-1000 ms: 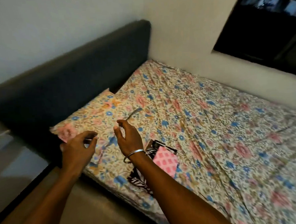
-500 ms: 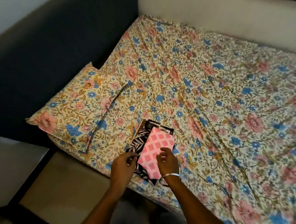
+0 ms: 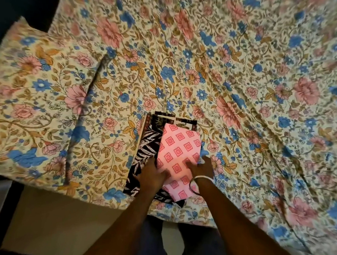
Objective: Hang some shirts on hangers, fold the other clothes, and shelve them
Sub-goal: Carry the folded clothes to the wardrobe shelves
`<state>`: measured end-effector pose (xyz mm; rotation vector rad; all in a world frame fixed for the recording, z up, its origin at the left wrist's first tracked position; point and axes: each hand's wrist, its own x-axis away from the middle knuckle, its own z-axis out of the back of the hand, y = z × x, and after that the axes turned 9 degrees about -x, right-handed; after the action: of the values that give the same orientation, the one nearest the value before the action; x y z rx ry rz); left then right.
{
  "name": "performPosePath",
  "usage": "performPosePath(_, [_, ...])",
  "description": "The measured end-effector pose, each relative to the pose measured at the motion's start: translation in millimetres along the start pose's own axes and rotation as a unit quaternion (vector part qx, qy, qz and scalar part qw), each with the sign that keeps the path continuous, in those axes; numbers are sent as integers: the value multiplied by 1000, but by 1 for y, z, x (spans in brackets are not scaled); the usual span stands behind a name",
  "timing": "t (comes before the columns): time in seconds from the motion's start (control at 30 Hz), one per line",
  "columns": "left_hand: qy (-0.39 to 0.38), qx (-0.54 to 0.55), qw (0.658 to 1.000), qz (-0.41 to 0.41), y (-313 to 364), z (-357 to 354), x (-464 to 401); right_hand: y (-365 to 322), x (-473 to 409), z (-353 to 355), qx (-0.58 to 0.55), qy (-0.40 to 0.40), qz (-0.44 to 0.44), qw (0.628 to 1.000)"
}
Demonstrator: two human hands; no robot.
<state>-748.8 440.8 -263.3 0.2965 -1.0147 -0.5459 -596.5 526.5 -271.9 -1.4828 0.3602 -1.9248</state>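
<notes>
On the pink cloth (image 3: 179, 152), both hands press.

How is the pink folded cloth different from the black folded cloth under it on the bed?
The pink cloth has red square marks; the black cloth has white leaf shapes. The pink cloth lies on top; the black cloth lies beneath and shows at the left and far edges. The pink cloth looks narrower than the black one. The left hand and right hand both touch the pink cloth. Both cloths are folded and lie on the flowered bed sheet.
</notes>
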Motion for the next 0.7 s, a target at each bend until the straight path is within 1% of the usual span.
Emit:
performPosePath(0.07, [-11, 31, 999, -15, -1, 4, 0, -7, 4, 2, 1, 43, -8, 999])
performPosePath(0.13, [-37, 86, 995, -23, 1, 16, 5, -12, 11, 2, -9, 40, 13, 999])
performPosePath(0.17, [-37, 107, 993, -28, 2, 25, 10, -14, 17, -1, -19, 38, 27, 999])
performPosePath(0.27, [9, 109, 993, -52, -5, 50, 15, -15, 35, -13, -39, 30, 75, 996])
performPosePath(0.33, [25, 82, 995, -54, -22, 62, 13, -7, 42, -24, -23, 17, 82, 996])
performPosePath(0.4, [11, 30, 998, -56, -38, 67, 9, 8, 40, -33, -13, 23, 60, 998])
performPosePath(0.47, [24, -27, 997, -68, -48, 68, 1, 20, 35, -41, 6, 48, 26, 999])
performPosePath(0.53, [47, -80, 994, -53, -54, 69, -17, 30, 24, -46, 41, 77, -9, 996])
performPosePath(0.57, [32, -75, 996, -46, -58, 69, -29, 30, 22, -48, 32, 82, -26, 996])
performPosePath(0.6, [2, -55, 998, -31, -56, 70, -39, 28, 21, -48, 5, 77, -33, 996])
performPosePath(0.63, [-35, -35, 999, -12, -57, 69, -51, 24, 21, -47, -36, 63, -35, 997])
performPosePath(0.67, [-59, -38, 998, 3, -55, 69, -58, 24, 19, -45, -73, 43, -36, 996])
performPosePath(0.7, [-72, -39, 997, 7, -55, 68, -65, 22, 17, -43, -84, 17, -39, 996])
